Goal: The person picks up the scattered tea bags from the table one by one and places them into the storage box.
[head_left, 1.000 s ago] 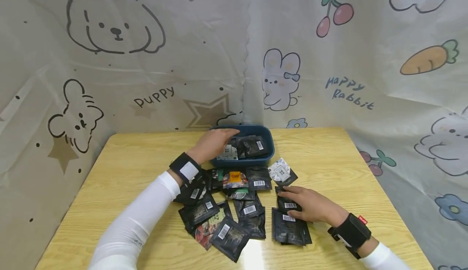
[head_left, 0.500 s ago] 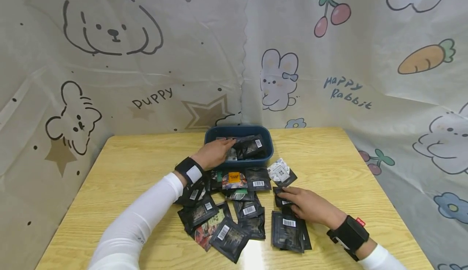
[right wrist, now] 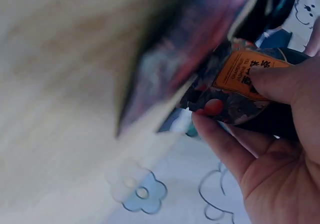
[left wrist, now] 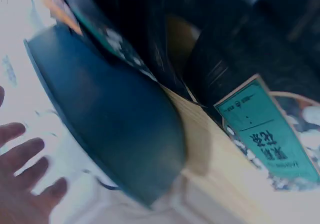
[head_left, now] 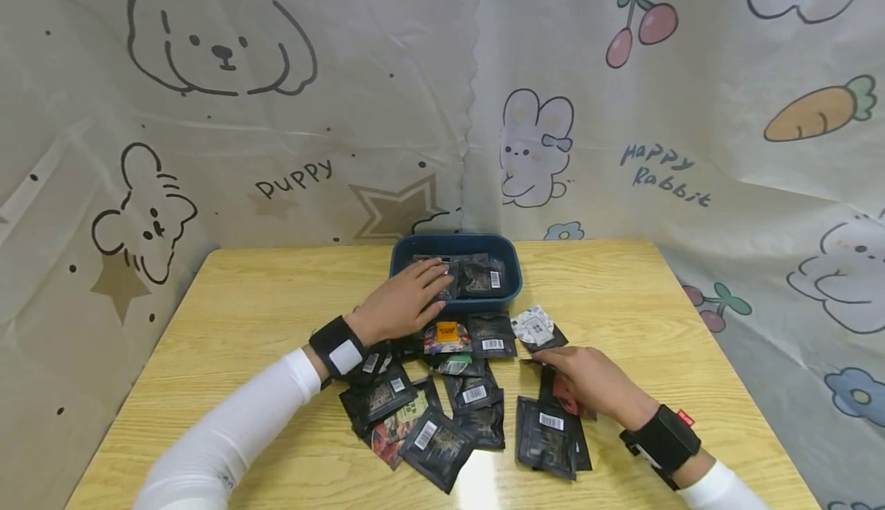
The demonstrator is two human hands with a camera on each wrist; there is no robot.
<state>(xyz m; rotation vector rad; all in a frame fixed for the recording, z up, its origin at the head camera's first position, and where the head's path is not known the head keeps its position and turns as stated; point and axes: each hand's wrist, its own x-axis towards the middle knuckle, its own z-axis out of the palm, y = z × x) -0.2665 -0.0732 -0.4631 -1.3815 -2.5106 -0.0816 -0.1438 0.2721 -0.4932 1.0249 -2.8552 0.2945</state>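
My left hand [head_left: 404, 300] is over the near left rim of a dark blue bin [head_left: 512, 295], fingers spread and fairly straight. The left wrist view shows the same hand [left wrist: 30, 184] holding nothing. Black tea packets [head_left: 482, 278] lie inside the bin, partly covered by my fingers. At the right, my right hand [head_left: 596, 382] pinches a tea packet with an orange label [right wrist: 250, 74] between thumb and fingers, tilted up from the table. Below that hand are a reddish packet [head_left: 563, 396] and several black packets [head_left: 546, 437], loosely stacked.
Many tea packets [head_left: 437, 445] overlap on the wooden table [head_left: 276, 295] in front of the bin, some barcode side up. One with a white patterned front [head_left: 534, 327] lies right of the bin. A printed curtain [head_left: 387, 110] hangs behind the table.
My left hand went down into the bin, then drew back to its near rim with fingers spread. My right hand has lifted a packet off the right stack, uncovering a reddish one.
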